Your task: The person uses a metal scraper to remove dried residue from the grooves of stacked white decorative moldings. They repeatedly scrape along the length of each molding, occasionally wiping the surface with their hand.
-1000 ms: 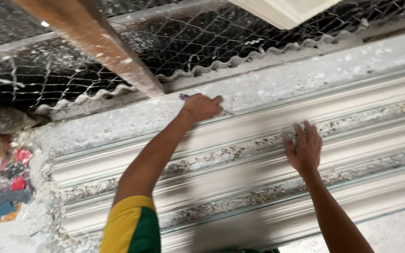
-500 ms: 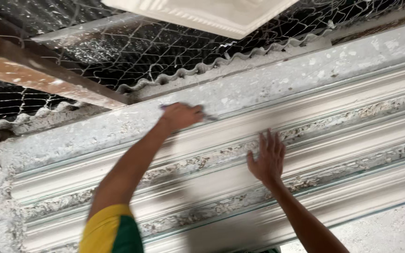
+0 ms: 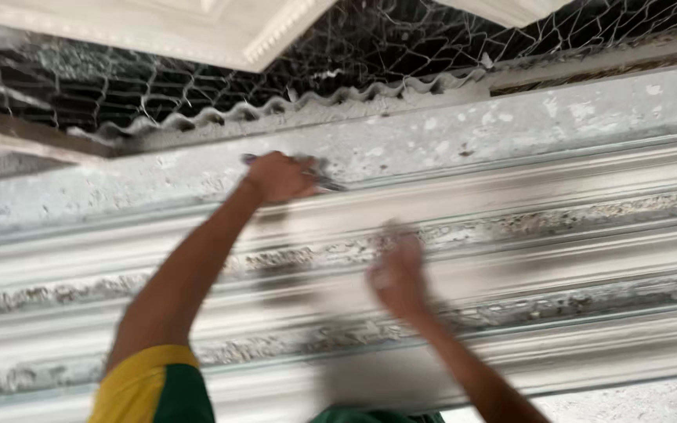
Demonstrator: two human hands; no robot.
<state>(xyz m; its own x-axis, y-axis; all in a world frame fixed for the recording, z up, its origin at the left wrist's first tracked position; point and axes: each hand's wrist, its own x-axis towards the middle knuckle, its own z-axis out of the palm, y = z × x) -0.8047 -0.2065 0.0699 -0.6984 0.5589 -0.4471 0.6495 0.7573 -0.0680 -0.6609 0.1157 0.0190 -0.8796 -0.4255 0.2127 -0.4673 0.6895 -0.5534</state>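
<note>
A thin dark tool (image 3: 324,182), perhaps a small blade, lies against the top edge of the white plaster cornice (image 3: 526,235), just under the rough grey wall band (image 3: 511,125). The left hand (image 3: 280,176) is closed around this tool and presses it to the moulding, with the arm stretched up from a yellow and green sleeve (image 3: 150,388). The right hand (image 3: 395,270) is lower, on the middle ribs of the cornice; it is blurred, so I cannot tell if its fingers are spread or together. Above the wall band there are a wavy roof sheet edge (image 3: 276,106), wire mesh (image 3: 401,47) and a white ceiling panel (image 3: 197,27).
</note>
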